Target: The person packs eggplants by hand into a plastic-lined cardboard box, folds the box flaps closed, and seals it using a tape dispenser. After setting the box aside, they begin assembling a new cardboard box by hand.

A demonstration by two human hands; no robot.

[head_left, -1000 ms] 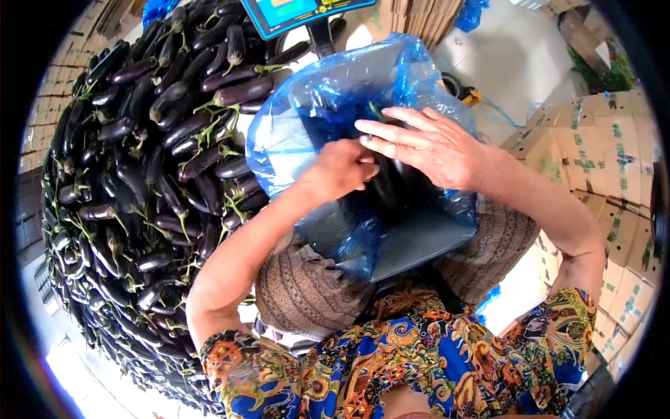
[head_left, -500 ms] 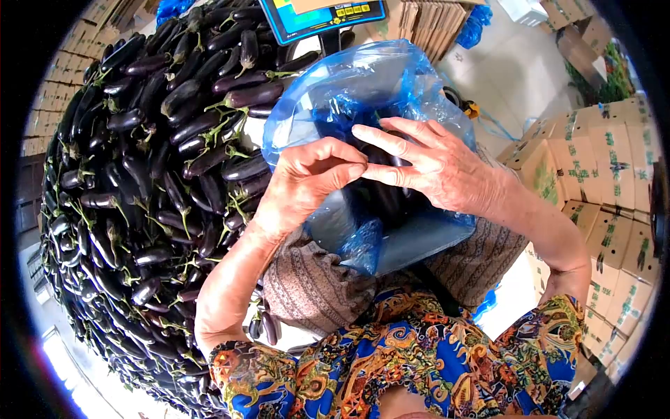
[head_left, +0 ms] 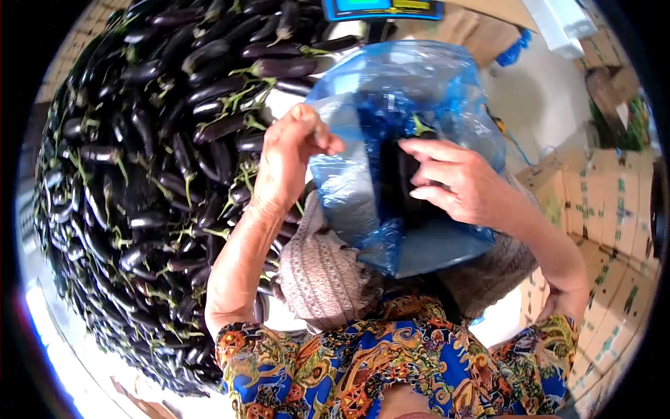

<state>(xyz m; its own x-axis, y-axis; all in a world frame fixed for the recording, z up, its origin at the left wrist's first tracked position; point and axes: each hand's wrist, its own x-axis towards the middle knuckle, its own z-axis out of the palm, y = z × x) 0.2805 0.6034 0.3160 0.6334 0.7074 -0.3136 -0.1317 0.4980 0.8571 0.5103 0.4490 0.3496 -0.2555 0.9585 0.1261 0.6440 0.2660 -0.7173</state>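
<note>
Head view: "What just changed?"

"The left hand (head_left: 292, 150) has moved away from the right hand (head_left: 467, 185), uncovering more of the blue bag (head_left: 336, 174), centre frame."

"And the fingers?"

"Left ones curled, blurred; whether they grip anything, I can't tell. Right ones spread loosely over dark eggplants (head_left: 394, 181) inside the bag."

"Surfaces?"

"Crinkled, translucent film around smooth, glossy, elongated fruit, like the heap (head_left: 143, 220) filling the frame's left."

The bare left hand (head_left: 285, 157) has been drawn away from the bare right hand (head_left: 460, 183) to the left side of the translucent blue plastic bag (head_left: 342, 199). The view has been shifted; the blue-framed display (head_left: 412, 12) is now cut more by the top edge.
</note>
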